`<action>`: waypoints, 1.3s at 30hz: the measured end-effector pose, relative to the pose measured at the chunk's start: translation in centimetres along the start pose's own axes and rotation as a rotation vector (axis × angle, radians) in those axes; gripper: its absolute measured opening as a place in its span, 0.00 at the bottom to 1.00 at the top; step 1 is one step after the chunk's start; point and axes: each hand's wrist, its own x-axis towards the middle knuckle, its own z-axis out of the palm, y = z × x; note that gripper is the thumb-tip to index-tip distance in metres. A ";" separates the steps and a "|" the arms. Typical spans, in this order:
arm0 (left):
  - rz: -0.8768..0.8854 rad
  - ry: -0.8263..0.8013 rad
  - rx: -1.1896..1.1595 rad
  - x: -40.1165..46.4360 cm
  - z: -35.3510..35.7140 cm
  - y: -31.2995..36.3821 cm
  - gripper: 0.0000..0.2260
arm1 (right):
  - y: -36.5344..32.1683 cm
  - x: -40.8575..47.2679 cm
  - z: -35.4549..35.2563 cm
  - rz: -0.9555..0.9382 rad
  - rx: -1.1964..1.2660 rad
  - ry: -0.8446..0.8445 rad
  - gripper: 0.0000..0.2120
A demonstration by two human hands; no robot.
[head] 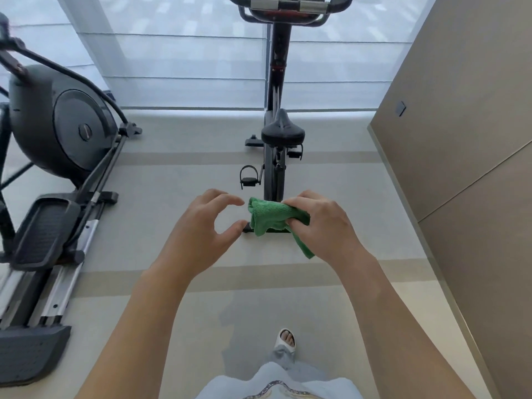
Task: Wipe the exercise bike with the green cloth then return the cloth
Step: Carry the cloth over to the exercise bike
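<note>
Gripping the bunched green cloth (273, 216) in the air between body and bike, the right hand (322, 223) has its fingers curled round the fabric, while the left hand (207, 226) hovers just beside the cloth's left end, fingers spread and holding nothing. Beyond them, farther off and apart from both hands, the bike (277, 133) stands on the floor (172, 174) before the window, an elliptical (57, 145) to its left. Wiping looks not yet begun or only paused, and the cloth's return is left.
</note>
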 end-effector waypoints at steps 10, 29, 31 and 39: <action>0.012 -0.012 0.073 10.9 4.9 4.2 0.16 | 7.9 8.9 -3.4 -0.060 0.051 0.008 0.16; 0.058 0.007 0.035 24.4 6.2 -1.9 0.13 | 10.6 21.2 -0.6 -0.062 0.079 -0.002 0.17; 0.084 0.005 0.030 27.0 5.3 -3.3 0.12 | 10.0 23.5 -0.2 -0.057 0.071 -0.014 0.19; 0.208 0.048 -0.010 37.5 0.9 -9.5 0.12 | 7.7 33.1 0.8 0.028 0.088 0.100 0.26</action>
